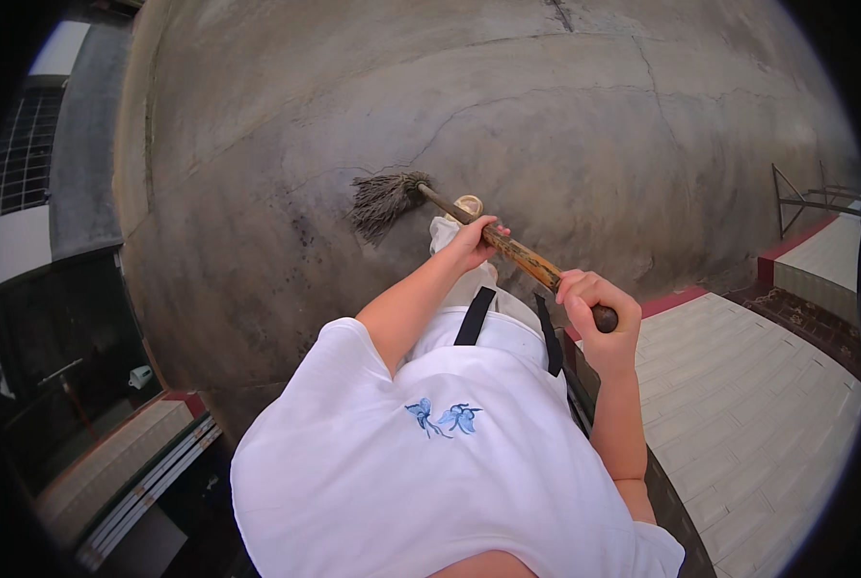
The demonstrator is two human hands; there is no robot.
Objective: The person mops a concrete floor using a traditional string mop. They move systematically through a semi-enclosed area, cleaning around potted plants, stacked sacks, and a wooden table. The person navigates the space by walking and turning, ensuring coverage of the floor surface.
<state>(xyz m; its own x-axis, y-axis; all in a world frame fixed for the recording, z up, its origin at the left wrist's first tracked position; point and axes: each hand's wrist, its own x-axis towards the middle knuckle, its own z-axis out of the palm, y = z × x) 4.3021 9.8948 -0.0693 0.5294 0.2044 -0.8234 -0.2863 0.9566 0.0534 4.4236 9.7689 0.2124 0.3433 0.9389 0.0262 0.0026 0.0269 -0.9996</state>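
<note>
A mop with a worn wooden handle (529,261) slants across in front of me, from upper left to lower right. Its grey string head (384,203) is spread out on the concrete floor, left of my foot. My left hand (474,243) is wrapped round the shaft about midway along the visible length. Higher up, near the rounded dark end of the handle, my right hand (599,306) grips it with the fingers curled over. A shoe (468,206) shows partly behind the shaft, just above my left hand.
Cracked grey concrete floor (546,135) stretches ahead. Pale tiled steps (739,414) with a red edge rise on my right. A metal frame (804,200) stands at the far right. Along the left are a wall (85,144) and a dark glass doorway (59,356).
</note>
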